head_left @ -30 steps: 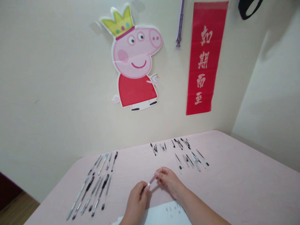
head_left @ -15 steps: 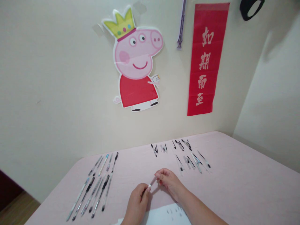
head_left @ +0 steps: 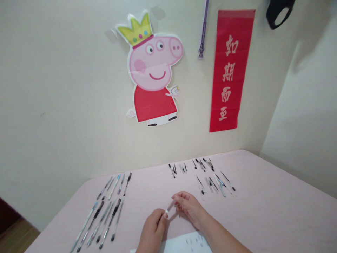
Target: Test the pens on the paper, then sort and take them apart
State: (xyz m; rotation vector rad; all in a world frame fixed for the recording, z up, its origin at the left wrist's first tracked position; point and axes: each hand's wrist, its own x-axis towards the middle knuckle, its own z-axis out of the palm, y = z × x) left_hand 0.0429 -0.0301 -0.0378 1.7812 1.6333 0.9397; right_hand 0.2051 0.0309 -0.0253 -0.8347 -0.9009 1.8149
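A slim pen [head_left: 170,205] with a pale barrel slants between my two hands above the pink tabletop [head_left: 252,214]. My left hand [head_left: 154,226] is closed round its lower end, the thumb resting by a small white section. At the upper end, the fingertips of my right hand [head_left: 188,208] pinch the barrel. Most of the pen's lower part is hidden inside my left fist. A white sheet of paper [head_left: 181,243] with small dark marks lies below my hands, partly covered by the left forearm.
Two rows of whole pens [head_left: 110,221] lie at the left. Pen parts, with thin dark refills and clear barrels [head_left: 219,184], lie in small groups at the back right. Behind the table stands a wall with a pig cutout [head_left: 155,103] and a red banner [head_left: 229,70].
My hands keep the same grip on the pen, with barely any movement. The whole view has shifted slightly; the pens and pen parts lie as before.
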